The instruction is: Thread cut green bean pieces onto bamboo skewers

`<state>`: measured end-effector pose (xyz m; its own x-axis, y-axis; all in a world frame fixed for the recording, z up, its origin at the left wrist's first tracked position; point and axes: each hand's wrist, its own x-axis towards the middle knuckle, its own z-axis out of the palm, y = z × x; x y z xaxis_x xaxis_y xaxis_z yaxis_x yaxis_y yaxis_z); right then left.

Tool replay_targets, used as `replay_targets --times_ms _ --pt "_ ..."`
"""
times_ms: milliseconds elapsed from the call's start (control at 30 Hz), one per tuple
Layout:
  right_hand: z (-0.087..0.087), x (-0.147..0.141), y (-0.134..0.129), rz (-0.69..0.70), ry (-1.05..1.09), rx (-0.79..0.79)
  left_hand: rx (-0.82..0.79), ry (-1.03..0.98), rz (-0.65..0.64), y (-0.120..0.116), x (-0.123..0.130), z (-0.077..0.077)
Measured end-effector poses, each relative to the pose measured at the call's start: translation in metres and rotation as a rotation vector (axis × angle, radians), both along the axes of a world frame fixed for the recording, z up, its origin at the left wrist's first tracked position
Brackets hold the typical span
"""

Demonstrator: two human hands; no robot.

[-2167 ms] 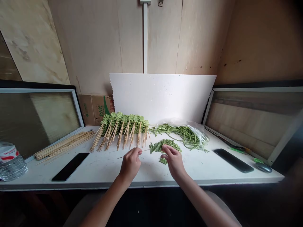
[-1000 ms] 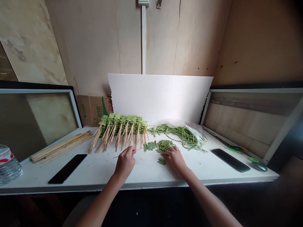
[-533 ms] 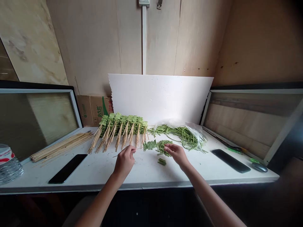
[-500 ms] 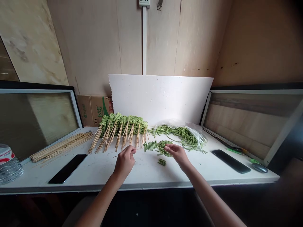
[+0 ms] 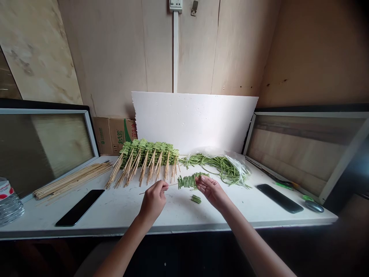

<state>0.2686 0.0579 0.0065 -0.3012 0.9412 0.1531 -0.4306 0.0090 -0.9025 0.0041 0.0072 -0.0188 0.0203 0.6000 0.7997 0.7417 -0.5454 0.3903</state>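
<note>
My left hand [image 5: 155, 196] is closed on a thin wooden skewer [image 5: 173, 184] near the middle of the table. Short green bean pieces [image 5: 186, 182] are threaded side by side along its right part. At the right end of that row, my right hand [image 5: 210, 187] has its fingers pinched together; what lies between them is too small to make out. Behind it shows part of a pile of cut bean pieces [image 5: 205, 175]. A small bunch of pieces [image 5: 196, 199] lies in front. Filled bean skewers [image 5: 150, 154] are stacked at the back left.
Bare skewers [image 5: 72, 180] and a black phone [image 5: 80, 207] lie left, beside a plastic bottle [image 5: 10, 204]. Long beans [image 5: 221, 165] in clear plastic lie back right. A dark flat object [image 5: 279, 198] and a mouse [image 5: 314, 206] are at the right.
My right hand has come from just right of the skewer to the end of the bean row. My left hand still holds the skewer, shifted slightly right. The view has moved a little.
</note>
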Motion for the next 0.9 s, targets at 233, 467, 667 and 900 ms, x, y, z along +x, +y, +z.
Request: replay_targets --times_ms 233,467,667,900 --pt "-0.007 0.001 0.004 0.019 -0.029 0.018 -0.010 0.002 0.010 -0.001 0.000 -0.001" --pt "-0.011 0.002 0.007 0.025 -0.010 0.014 -0.014 -0.006 0.004 0.000 -0.001 -0.002" --pt "-0.013 0.001 0.008 -0.006 -0.017 0.021 -0.010 -0.011 0.005 0.002 -0.001 -0.003" --pt "-0.016 0.002 0.010 -0.005 -0.031 0.016 -0.016 -0.013 0.000 0.001 -0.001 -0.004"
